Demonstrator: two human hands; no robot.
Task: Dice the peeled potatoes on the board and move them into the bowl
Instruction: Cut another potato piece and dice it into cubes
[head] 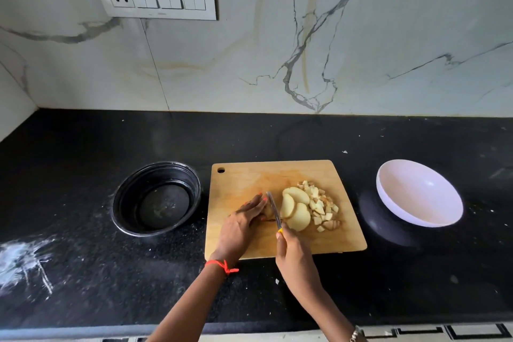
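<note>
Gripping the knife (274, 209), right hand (294, 257) angles its blade down beside left hand (244, 221), fingers curled over a potato piece (268, 210).

Soft light brightens the wall (361, 36), glints off the bowl (410, 203); the black counter (249, 136) lies dim, edges bowed.
</note>
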